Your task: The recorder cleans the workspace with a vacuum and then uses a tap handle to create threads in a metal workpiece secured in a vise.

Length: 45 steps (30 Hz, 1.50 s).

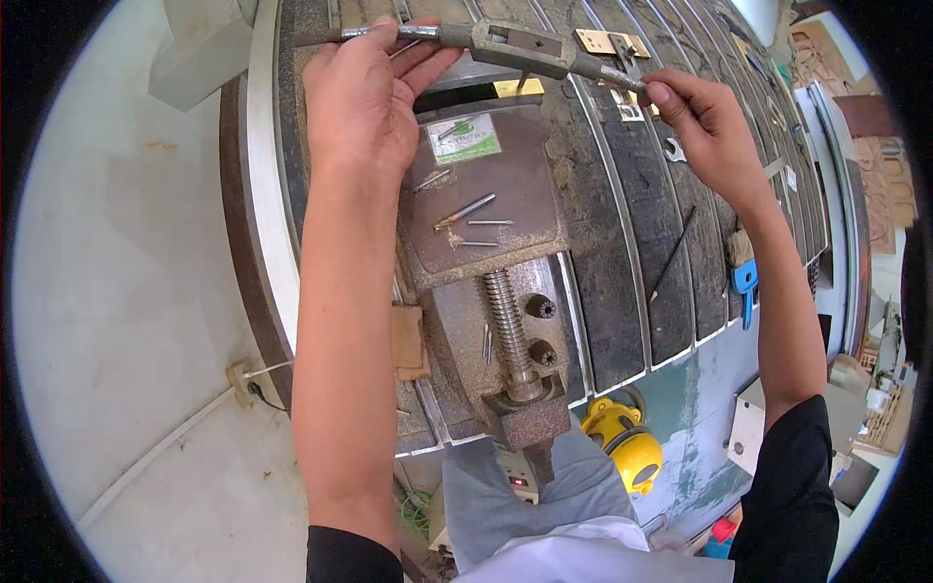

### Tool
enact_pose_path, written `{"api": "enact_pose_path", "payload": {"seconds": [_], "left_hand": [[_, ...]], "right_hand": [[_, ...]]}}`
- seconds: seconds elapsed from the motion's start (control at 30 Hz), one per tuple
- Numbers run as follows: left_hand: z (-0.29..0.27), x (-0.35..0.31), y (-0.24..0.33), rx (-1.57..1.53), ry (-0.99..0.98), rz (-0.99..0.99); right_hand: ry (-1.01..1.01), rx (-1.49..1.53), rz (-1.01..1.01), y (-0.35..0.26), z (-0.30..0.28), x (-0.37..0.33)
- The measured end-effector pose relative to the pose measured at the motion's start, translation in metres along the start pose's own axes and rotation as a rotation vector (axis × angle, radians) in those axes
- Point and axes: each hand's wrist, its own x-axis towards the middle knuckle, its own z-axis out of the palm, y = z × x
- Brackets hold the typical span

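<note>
A long steel tap wrench [466,37] spans the top of the view, sloping down to the right. My left hand [362,112] is closed round its left handle, palm partly showing. With thumb and fingers, my right hand [708,126] pinches the tip of its right handle. Below the wrench's middle, a thin tap [523,84] points down at a small brass block [515,88] in the jaws of a vise [496,194]. Whether the tap has entered the block I cannot tell. On the vise lie a green-and-white packet [463,139] and several slim cutting bits [471,211].
The vise's screw [503,316] points toward me, with two dark collets [541,306] beside it. On the slotted machine bed [607,321] lie brass plates [610,44], a wrench end [674,150], a thin rod [673,253] and a blue-handled brush [744,280]. A yellow machine [622,442] stands below.
</note>
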Motion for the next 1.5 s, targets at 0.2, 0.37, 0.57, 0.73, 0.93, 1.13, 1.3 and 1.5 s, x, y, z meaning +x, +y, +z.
{"api": "enact_pose_path", "payload": {"seconds": [0.2, 0.37, 0.57, 0.73, 0.93, 1.13, 1.3, 1.5], "left_hand": [[-0.001, 0.004, -0.004, -0.006, -0.016, 0.029], [0.001, 0.006, -0.007, -0.018, 0.003, 0.067], [0.000, 0.012, -0.008, 0.007, -0.001, 0.068], [0.003, 0.016, -0.010, 0.023, -0.012, 0.060], [-0.005, 0.033, -0.010, 0.056, -0.005, 0.006], [-0.003, 0.041, -0.014, 0.080, -0.030, -0.010], [0.003, 0.045, -0.012, 0.080, -0.021, -0.046], [0.006, 0.050, -0.010, 0.094, -0.097, -0.072]], "right_hand": [[0.072, 0.048, -0.097, 0.004, 0.008, 0.000], [0.081, 0.031, -0.090, 0.000, 0.007, -0.002], [0.069, 0.018, -0.037, -0.007, 0.010, -0.007], [0.093, 0.033, -0.012, -0.009, 0.013, -0.012], [0.087, 0.080, 0.074, -0.022, 0.016, -0.018], [0.128, 0.118, 0.122, -0.035, 0.021, -0.023], [0.125, 0.084, 0.218, -0.048, 0.022, -0.027], [0.167, 0.036, 0.232, -0.060, 0.026, -0.030]]}}
